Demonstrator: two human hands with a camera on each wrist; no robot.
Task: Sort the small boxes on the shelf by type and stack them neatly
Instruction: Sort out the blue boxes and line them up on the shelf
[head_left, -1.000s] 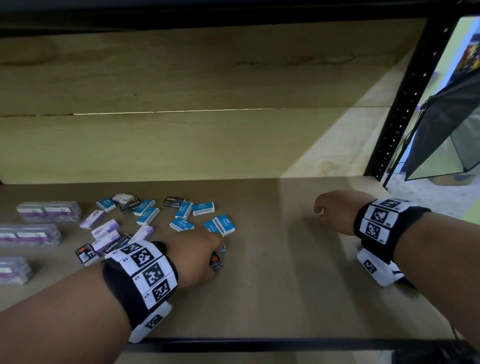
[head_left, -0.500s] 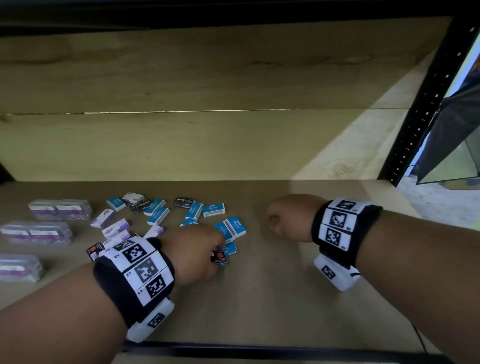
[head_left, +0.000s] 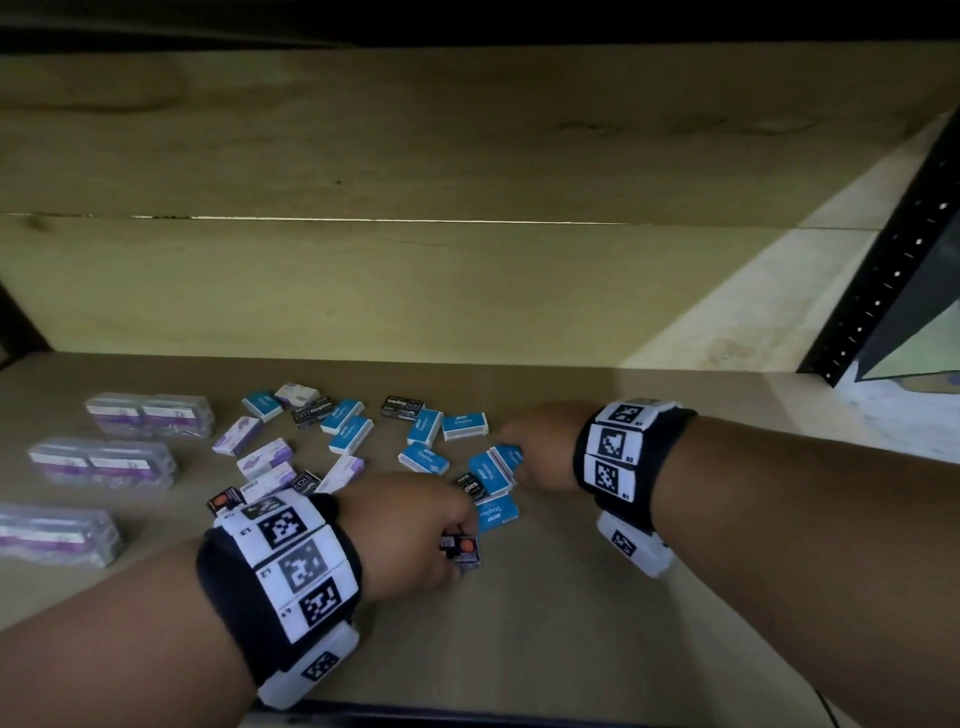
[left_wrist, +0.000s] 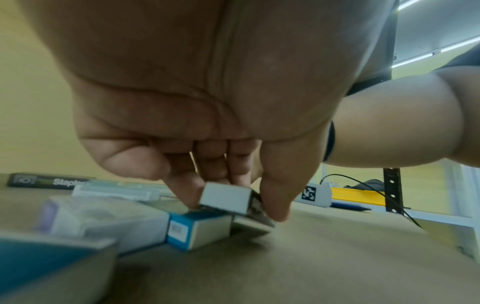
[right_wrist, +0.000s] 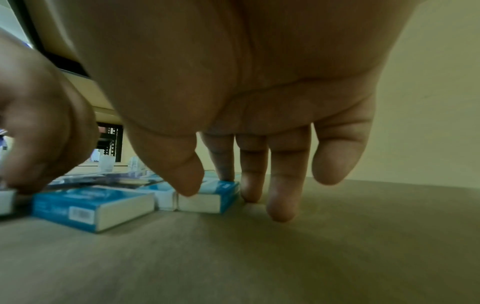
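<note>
Small staples boxes lie scattered on the shelf board (head_left: 571, 623): several blue ones (head_left: 423, 457), purple-white ones (head_left: 236, 435) and black ones (head_left: 401, 406). My left hand (head_left: 415, 535) pinches a small black box with an orange mark (head_left: 461, 546) between thumb and fingers (left_wrist: 275, 197). That box (left_wrist: 224, 197) sits just above a similar box (left_wrist: 249, 226), beside a blue box (left_wrist: 197, 230). My right hand (head_left: 537, 457) reaches onto a blue staples box (head_left: 506, 458) at the heap's right edge. Its thumb (right_wrist: 184, 176) and forefinger bracket this box (right_wrist: 207, 198), and the other fingertips touch the board.
Three clear plastic packs with purple labels (head_left: 150, 415) (head_left: 104, 462) (head_left: 52, 532) line the left side. A wooden back wall closes the shelf. A black perforated upright (head_left: 883, 270) stands at the right, and a dark rail (head_left: 467, 712) edges the front. Bare board lies to the right.
My right hand has travelled left across the bare board to the blue boxes and set its fingers on one. My left hand stays on the black-and-orange box.
</note>
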